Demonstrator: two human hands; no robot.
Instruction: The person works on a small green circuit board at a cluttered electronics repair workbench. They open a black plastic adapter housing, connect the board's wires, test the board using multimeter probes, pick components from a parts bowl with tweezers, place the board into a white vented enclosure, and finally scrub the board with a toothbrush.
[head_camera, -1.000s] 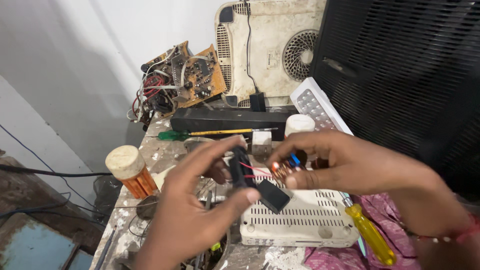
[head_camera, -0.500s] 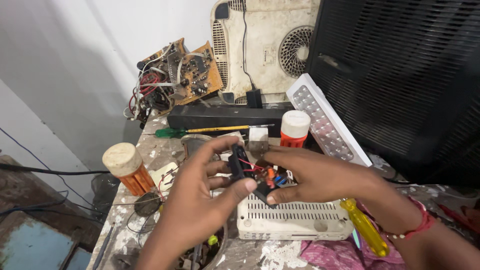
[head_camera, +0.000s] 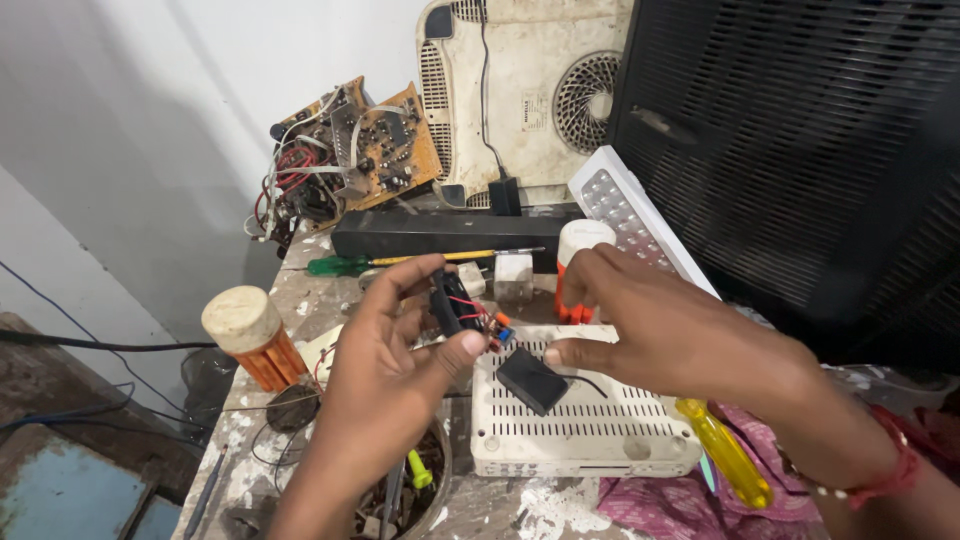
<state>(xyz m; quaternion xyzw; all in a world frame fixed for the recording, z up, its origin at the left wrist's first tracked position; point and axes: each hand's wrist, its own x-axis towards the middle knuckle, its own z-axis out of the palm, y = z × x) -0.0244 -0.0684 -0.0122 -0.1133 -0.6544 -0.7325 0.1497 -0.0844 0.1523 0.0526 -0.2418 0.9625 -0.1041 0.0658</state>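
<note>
Since a moment ago the two halves have been drawn apart: the black cover (head_camera: 532, 380), held against the module (head_camera: 452, 300) half a second earlier, is now laid on the white box (head_camera: 585, 425), just below the right fingertips. By this the module's inside is judged to be exposed for work. The module is pinched between the thumb and fingers of the left hand (head_camera: 395, 385); it is seen as a small black shell, with red wires and a small blue-and-orange part trailing from it towards the thumb tip. The fingers of the right hand (head_camera: 670, 335) are loosely curled, the thumb resting at the cover's edge, nothing gripped. A yellow screwdriver (head_camera: 728, 455) is seen beneath the right wrist on the tabletop (head_camera: 300, 300).
</note>
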